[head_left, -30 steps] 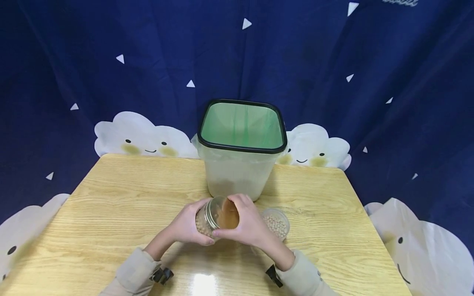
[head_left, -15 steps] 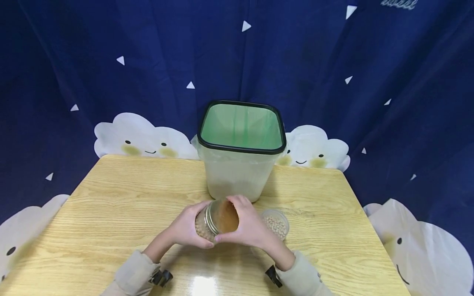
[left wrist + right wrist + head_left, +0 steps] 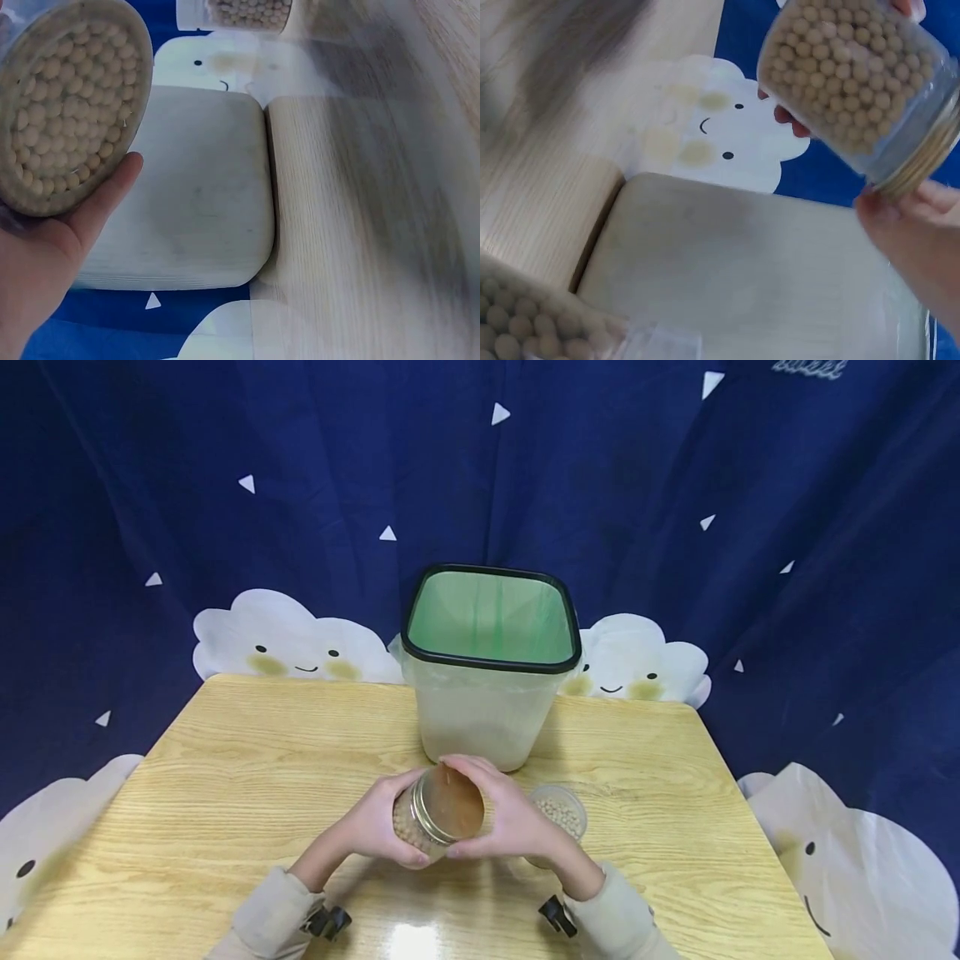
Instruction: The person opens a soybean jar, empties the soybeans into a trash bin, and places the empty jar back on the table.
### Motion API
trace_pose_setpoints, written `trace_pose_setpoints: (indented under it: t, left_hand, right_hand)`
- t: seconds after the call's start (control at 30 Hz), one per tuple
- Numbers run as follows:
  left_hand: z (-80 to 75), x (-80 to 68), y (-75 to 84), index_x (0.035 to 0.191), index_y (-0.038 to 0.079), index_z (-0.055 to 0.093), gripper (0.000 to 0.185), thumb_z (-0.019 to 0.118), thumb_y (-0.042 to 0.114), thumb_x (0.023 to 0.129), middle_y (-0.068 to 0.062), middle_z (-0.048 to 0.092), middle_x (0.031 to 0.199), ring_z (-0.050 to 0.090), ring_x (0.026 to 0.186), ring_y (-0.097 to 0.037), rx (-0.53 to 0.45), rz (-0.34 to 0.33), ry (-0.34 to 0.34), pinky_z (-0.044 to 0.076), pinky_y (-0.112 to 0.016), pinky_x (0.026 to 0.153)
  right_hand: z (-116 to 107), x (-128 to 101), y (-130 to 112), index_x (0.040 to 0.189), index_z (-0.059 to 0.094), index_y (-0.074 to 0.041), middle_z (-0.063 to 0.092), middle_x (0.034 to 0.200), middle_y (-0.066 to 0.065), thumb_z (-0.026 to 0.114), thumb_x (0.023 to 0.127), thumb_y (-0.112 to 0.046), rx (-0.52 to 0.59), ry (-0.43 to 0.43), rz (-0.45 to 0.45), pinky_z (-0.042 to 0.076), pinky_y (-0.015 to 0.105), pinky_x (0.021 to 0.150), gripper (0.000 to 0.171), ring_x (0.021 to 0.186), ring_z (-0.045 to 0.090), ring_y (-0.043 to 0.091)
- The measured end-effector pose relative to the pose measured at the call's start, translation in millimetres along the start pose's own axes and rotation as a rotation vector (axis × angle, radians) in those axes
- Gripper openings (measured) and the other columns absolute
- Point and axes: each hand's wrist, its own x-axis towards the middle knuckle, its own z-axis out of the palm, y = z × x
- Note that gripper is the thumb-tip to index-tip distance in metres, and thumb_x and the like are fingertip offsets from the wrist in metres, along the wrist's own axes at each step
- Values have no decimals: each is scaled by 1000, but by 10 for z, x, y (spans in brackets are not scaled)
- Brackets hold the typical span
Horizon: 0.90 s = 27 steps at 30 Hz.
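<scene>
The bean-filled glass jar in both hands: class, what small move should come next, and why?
Probably another twist of the brown lid by the right hand, while the left hand steadies the clear glass jar of pale beans: the lid looks seated on the jar's mouth.

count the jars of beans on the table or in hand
2. One jar is held tilted between the left hand and right hand; the other jar stands on the table, right of the hands.
</scene>
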Motion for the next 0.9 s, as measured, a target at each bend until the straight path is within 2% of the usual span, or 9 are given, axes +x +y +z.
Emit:
trace_pose_setpoints:
  t: [0.13, 0.2, 0.33, 0.47, 0.53, 0.63, 0.77, 0.9]
  left_hand:
    - [0, 5, 14, 119, -4, 51, 81, 83, 9, 47, -7, 62, 100, 57, 87, -12, 25, -15, 8, 50, -31, 75]
    - [8, 6, 7, 119, -3, 51, 80, 83, 9, 47, -6, 62, 100, 57, 86, -12, 37, -18, 11, 50, -31, 75]
    - [42, -7, -122, 121, -2, 51, 84, 84, 12, 45, -7, 62, 101, 57, 88, -13, 48, -10, 8, 50, -32, 77]
    - [85, -31, -318, 122, 3, 51, 87, 86, 17, 44, -4, 62, 102, 57, 89, -12, 47, 1, -7, 49, -31, 78]
    - [91, -35, -357, 123, 5, 51, 87, 86, 20, 45, -2, 62, 102, 58, 89, -12, 37, 10, -15, 49, -31, 78]
    - [88, -35, -376, 125, 8, 50, 87, 86, 23, 47, 0, 62, 104, 58, 90, -12, 31, 14, -8, 49, -31, 79]
    - [85, -34, -371, 126, 8, 49, 87, 86, 26, 48, 1, 62, 105, 58, 90, -13, 38, -4, 14, 49, -32, 78]
    - [85, -36, -378, 126, 8, 49, 88, 86, 26, 49, 0, 62, 105, 58, 89, -14, 37, -19, 16, 50, -32, 77]
  right_hand:
    - [89, -7, -47, 133, 40, -4, 43, 132, 7, 84, 54, -43, -128, 55, 120, 39, 43, 94, 98, 120, 38, 20]
    - [133, -1, -57, 130, 43, -4, 46, 127, 7, 82, 54, -49, -196, 77, 150, 41, 40, 92, 96, 116, 41, 19]
    - [132, -4, -56, 130, 44, -5, 47, 126, 7, 83, 56, -42, -157, 74, 104, 42, 40, 91, 91, 115, 42, 18]
    - [60, -8, -19, 136, 36, -7, 40, 135, 8, 83, 58, -30, -50, -11, -19, 38, 44, 95, 94, 123, 36, 20]
    - [37, -8, -4, 139, 31, -8, 35, 139, 7, 83, 59, -29, -29, -42, -35, 35, 45, 97, 97, 126, 32, 21]
    - [42, -10, -7, 139, 30, -8, 33, 140, 8, 82, 60, -36, -60, -18, 35, 34, 46, 98, 99, 127, 31, 23]
    - [82, -3, -18, 134, 39, -5, 42, 133, 9, 80, 60, -43, -119, 44, 162, 39, 44, 94, 93, 119, 42, 23]
    - [79, 5, -4, 133, 42, -4, 47, 130, 8, 81, 62, -39, -65, 40, 160, 42, 40, 92, 89, 114, 46, 21]
